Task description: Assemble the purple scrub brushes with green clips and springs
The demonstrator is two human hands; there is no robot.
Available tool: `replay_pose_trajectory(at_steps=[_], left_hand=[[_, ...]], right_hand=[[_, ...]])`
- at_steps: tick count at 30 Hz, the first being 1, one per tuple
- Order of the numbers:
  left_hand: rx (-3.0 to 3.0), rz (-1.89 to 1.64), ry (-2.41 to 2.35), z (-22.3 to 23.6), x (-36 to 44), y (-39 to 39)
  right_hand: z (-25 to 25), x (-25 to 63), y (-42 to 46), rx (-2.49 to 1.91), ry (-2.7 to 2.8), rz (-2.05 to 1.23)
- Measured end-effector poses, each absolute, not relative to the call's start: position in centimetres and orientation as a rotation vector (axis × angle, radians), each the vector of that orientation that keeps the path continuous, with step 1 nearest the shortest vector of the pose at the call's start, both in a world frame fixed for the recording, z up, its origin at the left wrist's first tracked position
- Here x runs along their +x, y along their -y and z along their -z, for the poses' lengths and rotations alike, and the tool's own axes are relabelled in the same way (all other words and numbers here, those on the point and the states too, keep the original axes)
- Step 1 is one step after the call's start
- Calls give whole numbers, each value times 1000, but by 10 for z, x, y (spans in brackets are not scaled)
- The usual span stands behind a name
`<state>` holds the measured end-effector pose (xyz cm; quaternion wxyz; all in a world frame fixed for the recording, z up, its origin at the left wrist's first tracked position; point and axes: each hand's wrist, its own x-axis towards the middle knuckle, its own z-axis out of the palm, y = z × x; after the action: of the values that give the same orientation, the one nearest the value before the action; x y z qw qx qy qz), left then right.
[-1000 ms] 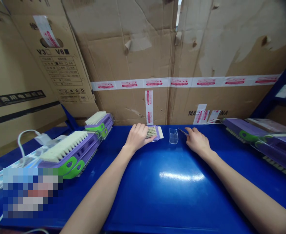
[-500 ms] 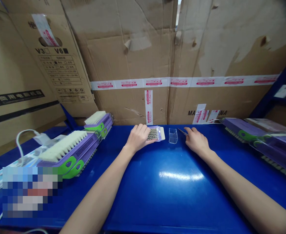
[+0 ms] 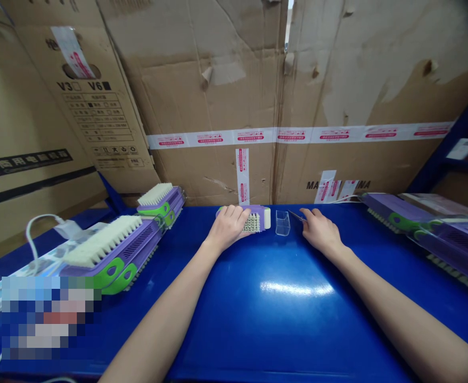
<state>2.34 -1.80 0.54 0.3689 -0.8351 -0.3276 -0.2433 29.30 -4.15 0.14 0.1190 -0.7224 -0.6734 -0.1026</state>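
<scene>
1. Fingers of your left hand clasped a purple brush with pale bristles on the glossy blue bench.
2. Your right hand grasped a slim, pointed tool.
3. Between your hands sat a clear plastic box; more purple-and-green brushes lay to both sides.

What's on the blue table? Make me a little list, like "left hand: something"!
left hand: the left hand grips a purple brush
right hand: the right hand holds a thin pointed tool
between the hands: a clear box
far left: more purple and green brushes and a white cable
far right: purple and green brushes
under it all: the blue table
behind: cardboard with tape
</scene>
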Motion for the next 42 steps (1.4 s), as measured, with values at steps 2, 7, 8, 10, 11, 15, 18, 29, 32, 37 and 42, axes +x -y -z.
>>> replay_pose_trajectory(at_steps=[2, 7, 8, 10, 11, 15, 18, 29, 32, 37, 42], left_hand=[[-2158, 625, 840, -6, 23, 19], [-2172, 601, 865, -7, 21, 19], [-2166, 596, 870, -7, 21, 19], [-2157, 595, 871, -7, 19, 18], [-2155, 599, 866, -7, 18, 18], [-2162, 620, 815, -6, 18, 18], [-2142, 609, 749, -7, 19, 20], [-2161, 661, 763, -11, 24, 26], [-2163, 688, 770, -11, 25, 26], [-2172, 673, 809, -11, 25, 28], [-2147, 683, 791, -11, 26, 29]], right_hand=[[-1, 293, 41, -2110, 1970, 300], [-2, 292, 42, -2018, 1936, 310], [-2, 292, 43, -1965, 1926, 324], [-2, 290, 43, -1840, 1915, 354], [-2, 289, 44, -1776, 1917, 366], [-2, 284, 46, -1567, 1968, 375], [-3, 281, 48, -1490, 2000, 329], [-6, 280, 51, -1455, 1917, 263], [-4, 283, 49, -1386, 1929, 315], [-5, 286, 49, -1230, 1971, 506], [-12, 289, 51, -1123, 2008, 539]])
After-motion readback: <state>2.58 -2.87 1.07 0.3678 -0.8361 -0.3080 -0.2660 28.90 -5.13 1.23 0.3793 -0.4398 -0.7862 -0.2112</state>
